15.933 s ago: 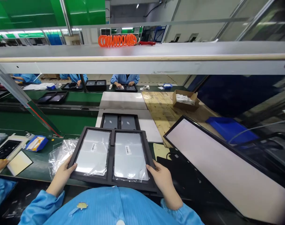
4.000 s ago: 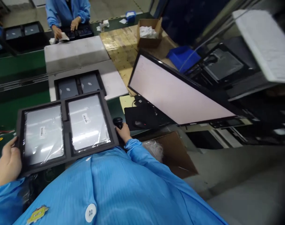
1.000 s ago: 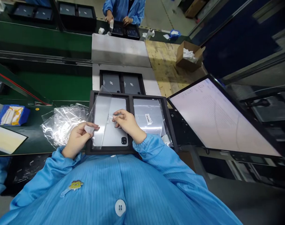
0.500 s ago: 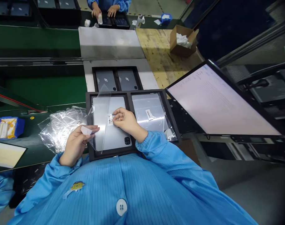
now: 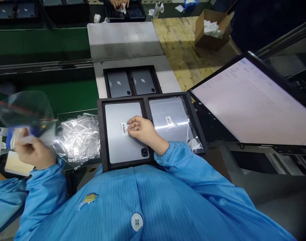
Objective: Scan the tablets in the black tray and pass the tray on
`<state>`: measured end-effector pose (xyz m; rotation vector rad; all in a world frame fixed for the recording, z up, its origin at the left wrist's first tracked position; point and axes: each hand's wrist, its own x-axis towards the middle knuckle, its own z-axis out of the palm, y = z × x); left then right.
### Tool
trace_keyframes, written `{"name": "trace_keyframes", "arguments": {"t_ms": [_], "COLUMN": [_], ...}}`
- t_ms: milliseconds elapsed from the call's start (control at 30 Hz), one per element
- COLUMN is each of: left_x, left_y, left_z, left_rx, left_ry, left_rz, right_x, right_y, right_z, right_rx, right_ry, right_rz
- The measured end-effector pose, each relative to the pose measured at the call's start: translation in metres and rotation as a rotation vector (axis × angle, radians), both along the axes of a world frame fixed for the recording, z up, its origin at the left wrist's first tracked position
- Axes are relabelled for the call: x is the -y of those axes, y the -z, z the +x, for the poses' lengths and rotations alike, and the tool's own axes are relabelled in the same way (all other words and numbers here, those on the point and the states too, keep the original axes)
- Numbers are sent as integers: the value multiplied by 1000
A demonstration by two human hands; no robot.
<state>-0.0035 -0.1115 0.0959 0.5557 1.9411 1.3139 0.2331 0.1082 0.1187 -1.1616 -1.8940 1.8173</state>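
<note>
Before me, a bare grey tablet (image 5: 122, 147) lies back up in the left compartment of a black tray (image 5: 102, 134). My right hand (image 5: 145, 132) rests over it, fingertips pinched at the right edge of a white barcode label (image 5: 124, 128). Off to the left, my left hand (image 5: 36, 152) is closed on a clear plastic film (image 5: 29, 110), both blurred by motion. A white tab shows at its fingers. In the tray's right compartment sits a second tablet (image 5: 168, 112) in clear wrap, also bearing a barcode label (image 5: 169, 122).
A pile of crumpled clear plastic (image 5: 78, 139) lies left of the tray. Behind it, another tray (image 5: 131, 67) holds two tablets. A monitor (image 5: 255, 103) leans at right; a cardboard box (image 5: 210, 40) stands farther back. A co-worker's sleeve (image 5: 7, 201) is at lower left, another's hands (image 5: 120, 4) at the top.
My left hand has swung left, carrying the clear film off the left tablet, whose back is now uncovered. My right hand keeps its place at the label. The view has shifted slightly.
</note>
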Motion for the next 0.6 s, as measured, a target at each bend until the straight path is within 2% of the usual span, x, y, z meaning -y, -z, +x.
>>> {"name": "trace_keyframes", "arguments": {"t_ms": [100, 167, 233, 300, 333, 400, 467, 500, 533, 600], "left_x": [7, 15, 21, 21, 18, 0, -30, -48, -67, -104], "left_y": [23, 42, 57, 60, 54, 29, -9, -29, -46, -67], "left_z": [23, 30, 27, 18, 13, 4, 7, 14, 24, 53], "left_rx": [-91, -154, -199, -210, -237, -408, -675, -772, -826, -833], "left_ry": [228, 354, 437, 474, 448, 281, 88, 97, 252, 796], "left_rz": [-186, -319, -438, -530, -541, -414, -92, 84, 201, 288], "right_x": [0, -1, -1, 0, 0, -1, -6, -10, -16, -30], "right_y": [-1, -1, -1, 0, 1, 2, 2, 2, 1, -3], "right_z": [-1, -1, 0, 0, -1, -2, -4, -3, -2, 4], "right_rx": [5, 9, 13, 15, 12, -9, -62, -102, -146, -226], "right_ry": [-4, -10, -12, -19, -25, -28, 26, 82, 153, 318], "right_rz": [-11, -4, 22, 48, 55, 53, 45, 54, 76, 155]}}
